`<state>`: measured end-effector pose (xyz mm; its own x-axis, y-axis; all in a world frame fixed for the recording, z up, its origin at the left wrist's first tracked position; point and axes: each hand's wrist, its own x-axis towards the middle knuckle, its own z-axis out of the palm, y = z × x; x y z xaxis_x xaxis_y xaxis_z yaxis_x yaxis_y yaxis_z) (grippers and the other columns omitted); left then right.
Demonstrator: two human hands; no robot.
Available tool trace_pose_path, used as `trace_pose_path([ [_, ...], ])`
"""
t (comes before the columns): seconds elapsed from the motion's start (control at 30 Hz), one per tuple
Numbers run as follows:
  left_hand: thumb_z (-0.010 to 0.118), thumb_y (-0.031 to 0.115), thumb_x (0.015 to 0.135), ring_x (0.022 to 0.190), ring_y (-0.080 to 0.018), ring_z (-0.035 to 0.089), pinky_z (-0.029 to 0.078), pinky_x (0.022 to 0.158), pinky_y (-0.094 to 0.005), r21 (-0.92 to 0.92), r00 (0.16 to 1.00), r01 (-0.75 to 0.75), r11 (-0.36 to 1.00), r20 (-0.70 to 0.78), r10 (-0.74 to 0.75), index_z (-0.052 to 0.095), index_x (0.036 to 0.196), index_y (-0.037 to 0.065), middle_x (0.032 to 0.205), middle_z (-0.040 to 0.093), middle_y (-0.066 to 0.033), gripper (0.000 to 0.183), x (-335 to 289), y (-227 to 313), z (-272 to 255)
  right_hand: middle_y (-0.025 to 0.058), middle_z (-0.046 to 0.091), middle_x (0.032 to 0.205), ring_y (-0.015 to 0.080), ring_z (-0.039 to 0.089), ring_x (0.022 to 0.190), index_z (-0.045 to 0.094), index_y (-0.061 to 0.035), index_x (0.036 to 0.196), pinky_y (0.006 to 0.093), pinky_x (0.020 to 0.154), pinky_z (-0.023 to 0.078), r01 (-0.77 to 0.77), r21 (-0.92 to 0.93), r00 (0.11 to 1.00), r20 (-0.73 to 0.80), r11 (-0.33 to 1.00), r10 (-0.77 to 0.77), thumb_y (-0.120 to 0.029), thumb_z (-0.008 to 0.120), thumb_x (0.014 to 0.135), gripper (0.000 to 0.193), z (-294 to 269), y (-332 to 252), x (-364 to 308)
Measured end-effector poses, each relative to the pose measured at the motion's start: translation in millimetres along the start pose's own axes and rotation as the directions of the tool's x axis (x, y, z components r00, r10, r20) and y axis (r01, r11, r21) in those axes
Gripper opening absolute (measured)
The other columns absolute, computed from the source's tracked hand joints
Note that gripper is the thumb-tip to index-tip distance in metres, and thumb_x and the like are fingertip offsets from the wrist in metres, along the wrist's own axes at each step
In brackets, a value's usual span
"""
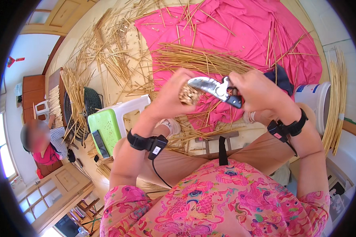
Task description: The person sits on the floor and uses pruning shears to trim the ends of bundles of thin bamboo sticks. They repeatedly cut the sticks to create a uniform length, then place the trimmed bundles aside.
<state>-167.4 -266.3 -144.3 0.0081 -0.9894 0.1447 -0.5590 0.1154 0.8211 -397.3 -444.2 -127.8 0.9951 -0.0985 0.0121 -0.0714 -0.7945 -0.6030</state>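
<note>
A: What is the room like, reading from nine o'clock across?

B: At nine o'clock a bright window (4, 150), and beside it a second person (43, 144) sitting low on the pale floor (106, 83), face blurred. Below, at about seven o'clock, wooden door panels (63, 185). Loose straw-coloured sticks (106, 51) lie scattered over the floor from ten to twelve o'clock.

A: And nearer the middle?

B: One stool with a green top and white legs (106, 126) at about nine o'clock from the hands, with one dark flat device (100, 144) leaning on it. One pink cloth (249, 31) spreads from twelve to two o'clock, with a sheaf of sticks (197, 59) lying across it.

A: The hands?

B: Two, each with a black wrist strap. The left hand (174, 94) has its fingers curled shut round one bundle of cut sticks (190, 94), held end-on at the picture's centre. The right hand (257, 93) is closed round the dark handles of one pair of shears (213, 87), whose pale blade touches the bundle's end.

A: And to the right?

B: One white bucket (318, 104) at three o'clock, and past it one long bundle of sticks (336, 98) along the wall.
</note>
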Motion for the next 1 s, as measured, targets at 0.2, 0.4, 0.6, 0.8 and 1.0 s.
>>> trace_pose_path([
  [0.2, 0.078, -0.002, 0.065, 0.101, -0.0234, 0.059, 0.049, 0.086, -0.0337, 0.026, 0.994, -0.007, 1.000, -0.108, 0.010, 0.057, 0.099, 0.005, 0.110, 0.056, -0.0100, 0.041, -2, 4, -10, 0.0222, 0.060, 0.087, 0.0441, 0.061, 0.082, 0.049, 0.0003, 0.103, 0.0467, 0.069, 0.048, -0.010, 0.121, 0.984, -0.178, 0.993, 0.031, -0.017, 0.082, 0.063, 0.054, 4, 7, -5],
  [0.4, 0.081, 0.002, 0.062, 0.117, -0.0317, 0.058, 0.048, 0.098, -0.0389, 0.175, 0.979, -0.145, 0.974, -0.114, 0.166, 0.058, 0.104, 0.005, 0.121, 0.060, -0.0128, 0.049, 8, 14, -14, 0.0201, 0.057, 0.103, 0.0395, 0.058, 0.096, 0.051, 0.0030, 0.120, 0.0441, 0.086, 0.048, 0.102, -0.021, 0.947, -0.303, 0.995, -0.104, -0.017, 0.079, 0.060, 0.069, 4, -5, 9],
  [0.6, 0.079, -0.004, 0.066, 0.102, -0.0223, 0.068, 0.054, 0.087, -0.0333, 0.132, 0.986, -0.039, 0.990, -0.158, 0.060, 0.060, 0.113, 0.004, 0.113, 0.069, -0.0113, 0.051, 4, 8, -7, 0.0219, 0.063, 0.107, 0.0397, 0.062, 0.102, 0.054, 0.0039, 0.118, 0.0463, 0.090, 0.048, 0.089, 0.012, 0.952, -0.296, 0.996, -0.081, -0.018, 0.079, 0.063, 0.064, 6, -23, 16],
  [0.8, 0.081, 0.001, 0.067, 0.098, -0.0242, 0.067, 0.054, 0.086, -0.0349, 0.046, 0.976, 0.075, 0.996, -0.208, -0.064, 0.055, 0.121, 0.004, 0.107, 0.068, -0.0113, 0.060, 2, 1, 0, 0.0226, 0.063, 0.101, 0.0407, 0.062, 0.097, 0.055, 0.0047, 0.113, 0.0469, 0.086, 0.049, 0.088, -0.011, 0.950, -0.300, 0.996, -0.088, -0.019, 0.079, 0.064, 0.060, 5, -25, 20],
  [1.0, 0.085, 0.006, 0.065, 0.104, -0.0284, 0.069, 0.055, 0.088, -0.0369, 0.236, 0.971, -0.020, 0.972, -0.228, 0.075, 0.056, 0.120, 0.004, 0.118, 0.066, -0.0130, 0.063, 3, -2, 2, 0.0226, 0.064, 0.093, 0.0419, 0.063, 0.090, 0.054, 0.0044, 0.108, 0.0482, 0.080, 0.050, 0.067, -0.017, 0.961, -0.267, 0.998, -0.069, -0.020, 0.079, 0.065, 0.056, 5, -29, 21],
])
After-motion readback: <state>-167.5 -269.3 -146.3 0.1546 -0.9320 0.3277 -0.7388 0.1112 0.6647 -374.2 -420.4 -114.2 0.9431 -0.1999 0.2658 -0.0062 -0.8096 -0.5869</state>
